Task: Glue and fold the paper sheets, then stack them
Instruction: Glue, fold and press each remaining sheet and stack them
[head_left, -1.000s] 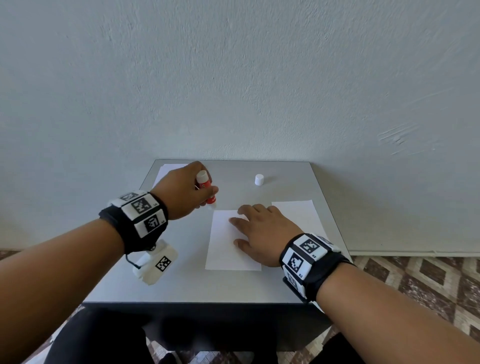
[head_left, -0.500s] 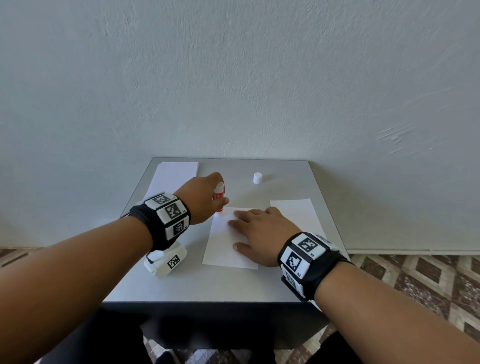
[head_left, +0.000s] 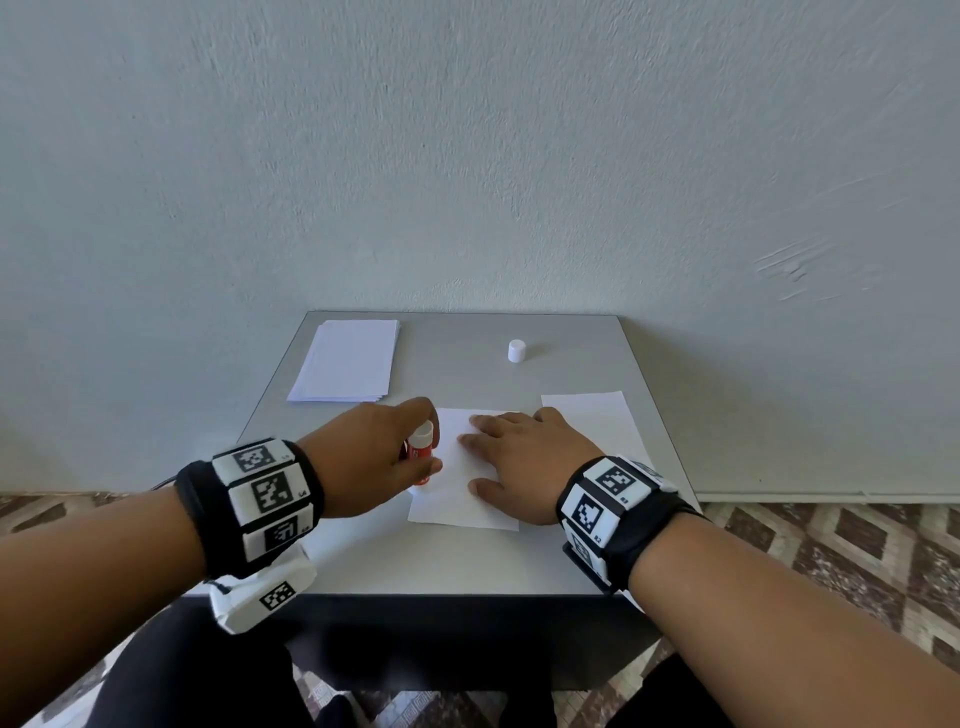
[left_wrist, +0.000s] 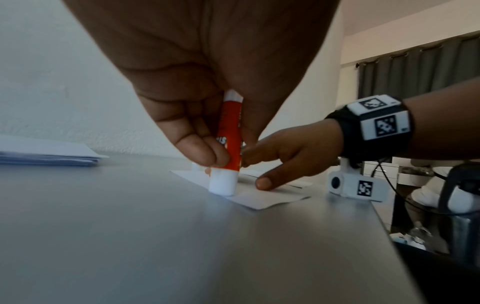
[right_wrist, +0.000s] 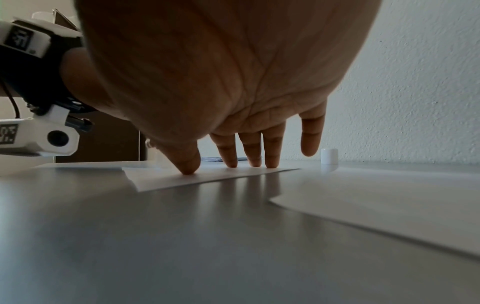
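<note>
While right hand (head_left: 524, 460) pins sheet (head_left: 457, 499), left grip (head_left: 376, 457) pinches glue stick (left_wrist: 230, 144).

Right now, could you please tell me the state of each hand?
Left hand: grips the glue stick.
Right hand: open, fingers pressing the paper sheet.

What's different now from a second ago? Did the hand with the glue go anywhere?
The left hand, keeping its grip on the glue stick, slid toward the person along the sheet's left edge, tip down on the paper. The right hand stayed flat on that sheet. The cap, paper stack and second sheet stayed put.
</note>
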